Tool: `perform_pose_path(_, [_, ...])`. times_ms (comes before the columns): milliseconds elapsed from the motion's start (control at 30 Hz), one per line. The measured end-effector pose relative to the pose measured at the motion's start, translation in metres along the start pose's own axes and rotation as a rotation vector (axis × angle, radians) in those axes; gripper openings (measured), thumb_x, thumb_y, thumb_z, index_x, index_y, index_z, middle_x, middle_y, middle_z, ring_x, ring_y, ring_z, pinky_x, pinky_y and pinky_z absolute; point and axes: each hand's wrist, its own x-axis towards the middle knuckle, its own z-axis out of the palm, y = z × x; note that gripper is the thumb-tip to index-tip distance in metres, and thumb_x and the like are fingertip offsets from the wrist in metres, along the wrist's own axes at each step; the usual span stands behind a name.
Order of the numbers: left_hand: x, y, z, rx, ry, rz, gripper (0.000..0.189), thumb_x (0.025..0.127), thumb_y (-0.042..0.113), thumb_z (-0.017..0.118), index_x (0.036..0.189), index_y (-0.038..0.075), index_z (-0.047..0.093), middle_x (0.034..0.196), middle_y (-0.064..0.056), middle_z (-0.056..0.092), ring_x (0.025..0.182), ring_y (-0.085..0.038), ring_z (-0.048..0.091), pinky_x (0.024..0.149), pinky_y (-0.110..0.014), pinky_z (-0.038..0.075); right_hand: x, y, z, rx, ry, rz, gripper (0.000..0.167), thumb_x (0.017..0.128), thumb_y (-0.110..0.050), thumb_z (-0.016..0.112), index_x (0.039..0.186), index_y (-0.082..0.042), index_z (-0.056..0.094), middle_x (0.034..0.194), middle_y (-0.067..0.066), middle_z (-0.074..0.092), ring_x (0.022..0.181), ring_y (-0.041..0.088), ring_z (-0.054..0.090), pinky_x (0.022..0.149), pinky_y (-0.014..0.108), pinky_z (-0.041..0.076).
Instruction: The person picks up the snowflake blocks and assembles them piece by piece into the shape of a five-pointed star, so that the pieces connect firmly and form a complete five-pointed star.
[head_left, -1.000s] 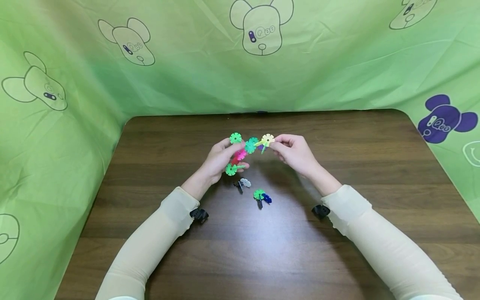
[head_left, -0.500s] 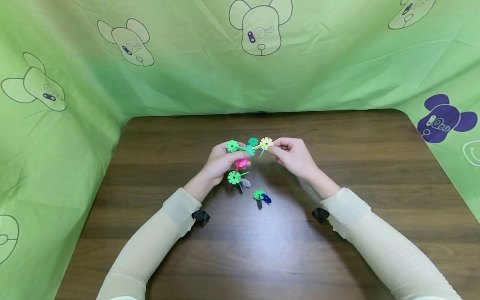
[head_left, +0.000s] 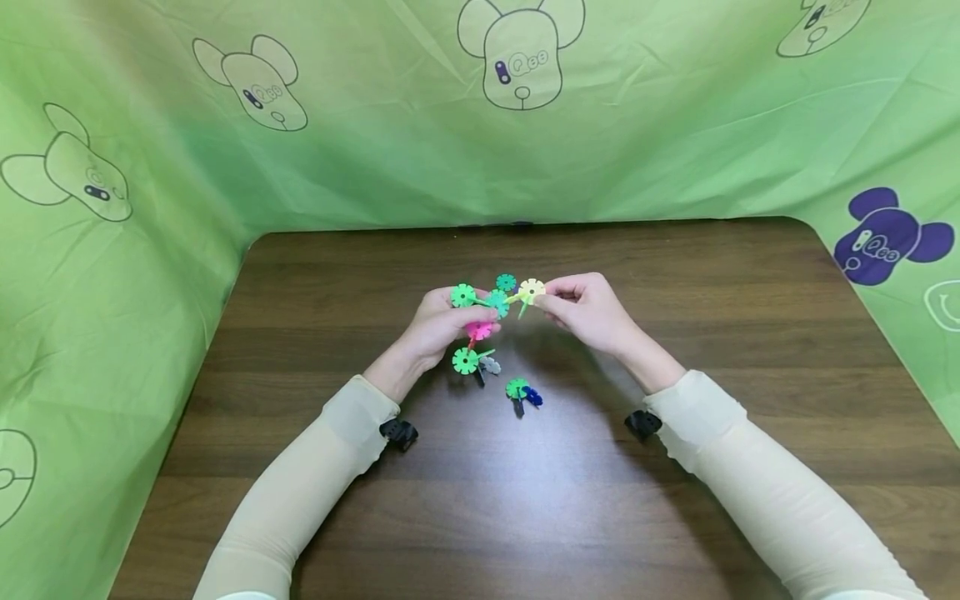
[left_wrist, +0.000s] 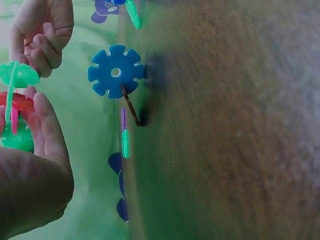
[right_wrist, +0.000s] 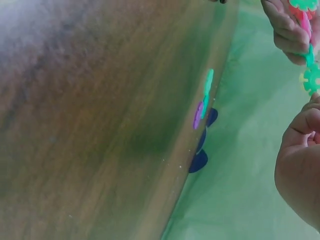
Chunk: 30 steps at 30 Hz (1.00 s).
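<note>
My left hand holds a chain of interlocking snowflake discs, thumb over a teal disc. A green disc joins the chain at the left. Below the thumb hang a pink disc, a red one seen nearly edge-on, and a green disc. With thumb and fingers, my right hand pinches the pale yellow disc at the chain's right end. In the right wrist view, a yellow-green disc sits at the right fingertips.
On the brown table, a green, blue and black disc cluster lies nearer the person. A grey disc joined to a black one lies partly behind the chain. Toward the far edge stands a teal disc joined to a purple one.
Both hands have lowered slightly toward the person. The chain has turned, its pink, red and green lower part dropping clear below the left hand and now overlapping the grey and black pair.
</note>
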Motion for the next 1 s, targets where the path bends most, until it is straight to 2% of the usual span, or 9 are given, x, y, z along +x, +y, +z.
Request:
perform_pose_path(133, [0.001,0.0,-0.001,-0.003,-0.033,-0.012,0.022,0.092,-0.01,0.07,0.113,-0.011,0.067,0.084,-0.011,0.075,0.073,-0.019,0.076,0.072,-0.029,0.062,0.0,-0.001,-0.003,-0.014,-0.04,0.002,0.019,0.097,-0.007,0.068,0.081,0.002,0.068,0.059,-0.001,0.05,0.053,0.006,0.039,0.048,0.021,0.029])
perform_pose_path(267, [0.001,0.001,-0.002,0.003,-0.042,-0.013,0.028,0.092,-0.008,0.071,0.118,-0.014,0.064,0.085,-0.012,0.075,0.074,-0.018,0.076,0.073,-0.029,0.062,0.0,-0.001,-0.004,-0.025,-0.076,0.012,0.02,0.099,-0.009,0.067,0.082,0.001,0.068,0.06,0.0,0.051,0.054,0.007,0.041,0.049,0.021,0.031])
perform_pose_path(400, [0.001,0.004,-0.004,0.011,-0.011,-0.006,0.034,0.092,-0.004,0.072,0.123,-0.015,0.062,0.089,-0.015,0.075,0.075,-0.018,0.076,0.073,-0.028,0.062,0.004,-0.001,-0.005,0.006,-0.119,0.055,0.023,0.102,-0.016,0.067,0.085,-0.001,0.068,0.064,0.003,0.055,0.054,0.009,0.043,0.048,0.021,0.035])
perform_pose_path(533, [0.001,0.006,-0.006,0.013,0.037,-0.01,0.033,0.092,0.0,0.073,0.123,-0.008,0.063,0.088,-0.015,0.075,0.074,-0.017,0.074,0.072,-0.029,0.062,0.012,-0.001,-0.009,-0.001,-0.113,0.11,0.04,0.106,-0.033,0.061,0.097,0.005,0.07,0.073,0.009,0.061,0.058,0.011,0.049,0.05,0.022,0.041])
perform_pose_path(633, [0.001,0.007,-0.006,0.017,0.078,-0.01,0.031,0.092,0.003,0.074,0.12,-0.003,0.065,0.082,-0.008,0.073,0.07,-0.014,0.07,0.069,-0.027,0.059,0.021,0.005,-0.012,-0.153,-0.068,0.118,0.045,0.107,-0.039,0.059,0.104,0.003,0.073,0.084,0.015,0.068,0.067,0.014,0.057,0.06,0.026,0.047])
perform_pose_path(733, [0.0,0.007,-0.007,0.028,0.112,-0.005,0.027,0.091,0.005,0.075,0.116,0.001,0.067,0.079,-0.001,0.069,0.067,-0.011,0.064,0.065,-0.025,0.054,0.033,0.016,-0.013,-0.378,-0.047,0.107,0.033,0.103,-0.034,0.064,0.107,-0.003,0.075,0.092,0.014,0.071,0.079,0.018,0.062,0.072,0.033,0.049])
perform_pose_path(800, [0.0,0.007,-0.008,0.031,0.127,-0.004,0.024,0.09,0.005,0.075,0.113,0.003,0.067,0.078,0.0,0.068,0.067,-0.01,0.062,0.063,-0.025,0.051,0.04,0.021,-0.011,-0.53,-0.061,0.092,0.027,0.099,-0.03,0.068,0.112,-0.007,0.075,0.094,0.008,0.072,0.084,0.021,0.064,0.078,0.039,0.049])
perform_pose_path(900, [0.0,0.008,-0.008,0.029,0.133,-0.005,0.022,0.09,0.006,0.075,0.111,0.004,0.068,0.079,0.001,0.068,0.067,-0.009,0.061,0.063,-0.025,0.048,0.048,0.028,-0.007,-0.672,-0.112,0.084,0.032,0.096,-0.029,0.072,0.12,-0.007,0.072,0.091,0.006,0.07,0.083,0.024,0.063,0.077,0.044,0.05])
perform_pose_path(1000, [0.0,0.009,-0.008,0.018,0.134,-0.005,0.021,0.09,0.007,0.075,0.11,0.004,0.068,0.079,0.001,0.067,0.067,-0.009,0.06,0.061,-0.024,0.047,0.054,0.031,-0.003,-0.762,-0.151,0.07,0.04,0.095,-0.03,0.074,0.127,-0.006,0.069,0.089,0.006,0.069,0.08,0.025,0.063,0.073,0.045,0.05])
